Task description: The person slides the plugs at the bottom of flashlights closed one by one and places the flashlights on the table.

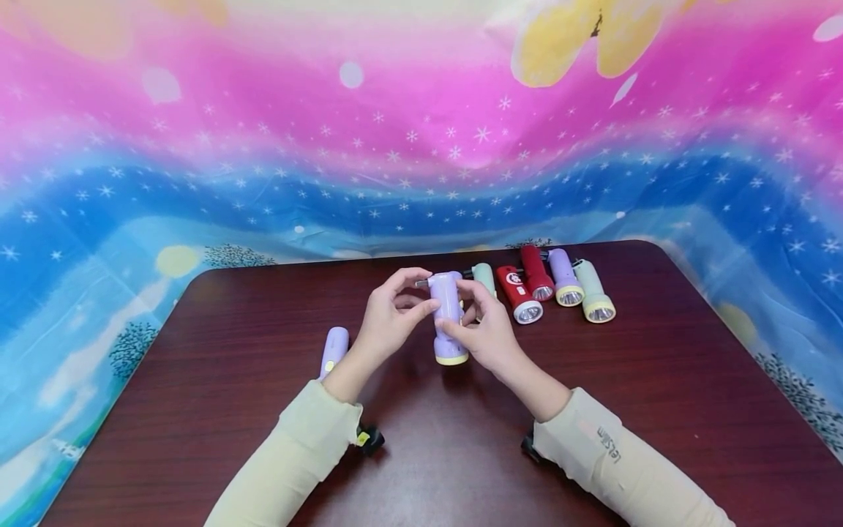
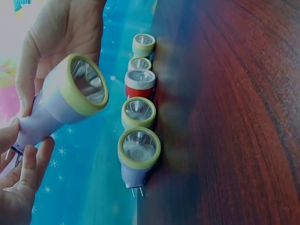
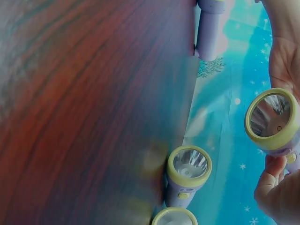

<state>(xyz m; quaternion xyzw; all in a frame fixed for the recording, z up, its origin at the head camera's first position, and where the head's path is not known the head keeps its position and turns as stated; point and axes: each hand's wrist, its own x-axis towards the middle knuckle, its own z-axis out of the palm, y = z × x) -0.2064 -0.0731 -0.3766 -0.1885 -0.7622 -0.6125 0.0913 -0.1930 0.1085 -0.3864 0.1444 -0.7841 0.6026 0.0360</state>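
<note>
Above the dark table (image 1: 263, 410), both the left hand (image 1: 385, 326) and right hand (image 1: 490, 337) pinch a purple flashlight (image 1: 448, 315) by fingertips, lens toward the person. Honestly that grip looks light, so any twist could drop it onto the row of flashlights (image 1: 553, 289) just beside.

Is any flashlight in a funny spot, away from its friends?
Yes. One purple flashlight lies alone by the left hand, far from the row of flashlights at the table's back edge. Both hands hold another purple one.

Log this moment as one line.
both hands: hold purple torch above table | left hand, right hand | row of torches behind | spare purple torch left
</note>
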